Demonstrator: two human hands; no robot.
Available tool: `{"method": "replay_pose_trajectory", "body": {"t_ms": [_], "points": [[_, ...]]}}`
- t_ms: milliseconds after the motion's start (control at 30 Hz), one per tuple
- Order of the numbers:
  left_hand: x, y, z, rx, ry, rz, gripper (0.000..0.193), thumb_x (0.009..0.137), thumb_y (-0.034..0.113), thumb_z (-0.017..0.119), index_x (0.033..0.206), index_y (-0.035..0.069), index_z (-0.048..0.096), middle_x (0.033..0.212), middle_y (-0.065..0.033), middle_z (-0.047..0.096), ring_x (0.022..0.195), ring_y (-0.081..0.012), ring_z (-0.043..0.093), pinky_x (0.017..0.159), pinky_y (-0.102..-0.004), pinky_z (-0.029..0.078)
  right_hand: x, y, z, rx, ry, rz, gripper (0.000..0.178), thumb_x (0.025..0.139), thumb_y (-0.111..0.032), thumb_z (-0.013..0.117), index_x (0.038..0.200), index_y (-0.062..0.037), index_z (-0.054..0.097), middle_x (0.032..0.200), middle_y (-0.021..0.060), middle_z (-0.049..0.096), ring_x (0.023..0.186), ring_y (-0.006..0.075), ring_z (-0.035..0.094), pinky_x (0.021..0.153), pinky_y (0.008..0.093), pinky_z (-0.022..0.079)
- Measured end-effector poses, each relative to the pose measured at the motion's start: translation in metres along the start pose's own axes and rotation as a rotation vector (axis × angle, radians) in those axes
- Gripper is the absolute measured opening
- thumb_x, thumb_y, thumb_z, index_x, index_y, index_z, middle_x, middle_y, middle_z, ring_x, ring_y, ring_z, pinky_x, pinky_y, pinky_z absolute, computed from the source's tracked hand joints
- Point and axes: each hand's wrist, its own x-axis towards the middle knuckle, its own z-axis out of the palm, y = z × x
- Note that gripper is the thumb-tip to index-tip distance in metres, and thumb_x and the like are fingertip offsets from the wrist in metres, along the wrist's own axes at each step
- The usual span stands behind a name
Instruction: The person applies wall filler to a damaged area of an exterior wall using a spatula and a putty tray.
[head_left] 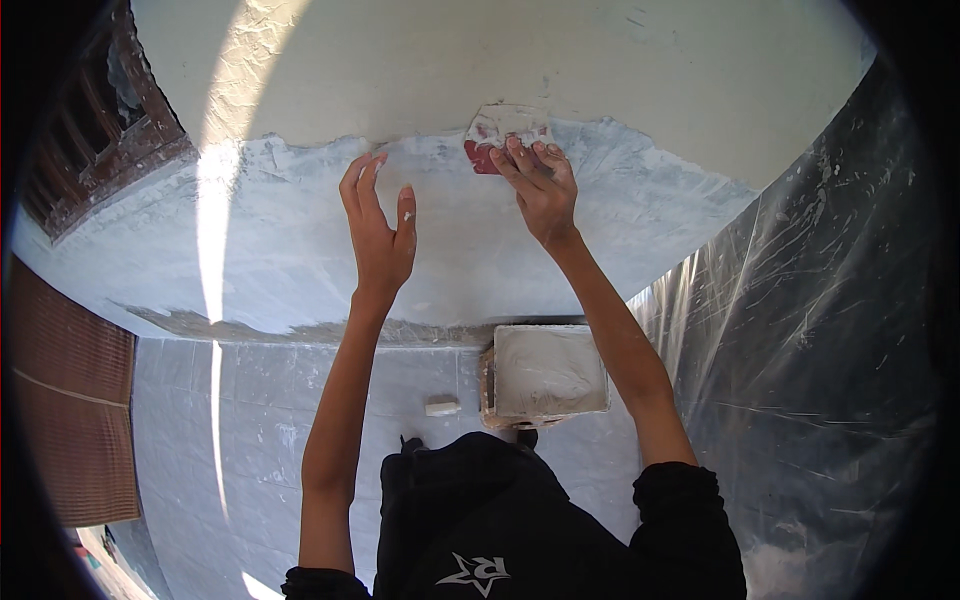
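My right hand (545,190) is closed on a red putty spreader (482,157), its upper part smeared with white putty, and presses it against the wall (450,60). The spreader lies at the upper border of a whitish putty coat (480,240), where the bare wall above looks beige. Left of it, my left hand (382,225) is raised close to the wall with fingers apart and nothing in them. Flecks of putty stick to its fingertips. Whether those fingers touch the wall, I cannot tell.
A square tub of putty (550,370) stands on the floor near my feet, with a small white block (442,408) to its left. Clear plastic sheeting (800,340) hangs at the right. A brown window frame (100,130) and a ribbed brown panel (70,400) are at the left.
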Motion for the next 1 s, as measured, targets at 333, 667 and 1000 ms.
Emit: {"method": "replay_pose_trajectory", "body": {"t_ms": [333, 667, 1000], "points": [[-0.011, 0.002, -0.001, 0.020, -0.034, 0.017, 0.044, 0.097, 0.018, 0.052, 0.138, 0.004, 0.040, 0.141, -0.0159, 0.034, 0.132, -0.0325, 0.034, 0.103, -0.0463, 0.035, -0.014, -0.015, 0.001, -0.003, -0.021, 0.094, 0.045, 0.074, 0.002, 0.067, 0.112, -0.0222, 0.073, 0.123, -0.0048, 0.065, 0.094, 0.0253, 0.057, 0.091, 0.0385, 0.050], [-0.015, 0.009, -0.012, 0.016, -0.004, 0.010, 0.044, 0.098, 0.021, 0.050, 0.137, 0.005, 0.041, 0.141, -0.0162, 0.034, 0.131, -0.0323, 0.035, 0.102, -0.0462, 0.035, 0.001, -0.053, -0.052, 0.169, -0.078, 0.206, 0.052, 0.066, 0.009, 0.063, 0.113, -0.0124, 0.071, 0.121, 0.0037, 0.066, 0.104, 0.0274, 0.056, 0.094, 0.0411, 0.050], [-0.013, 0.018, -0.020, -0.025, 0.018, 0.002, 0.042, 0.096, 0.018, 0.052, 0.133, 0.000, 0.043, 0.138, -0.0212, 0.034, 0.129, -0.0383, 0.036, 0.105, -0.0472, 0.034, 0.059, -0.046, -0.075, 0.323, 0.008, 0.197, 0.037, 0.073, 0.013, 0.060, 0.105, -0.0036, 0.070, 0.101, 0.0072, 0.071, 0.087, 0.0244, 0.063, 0.076, 0.0337, 0.054]]}}
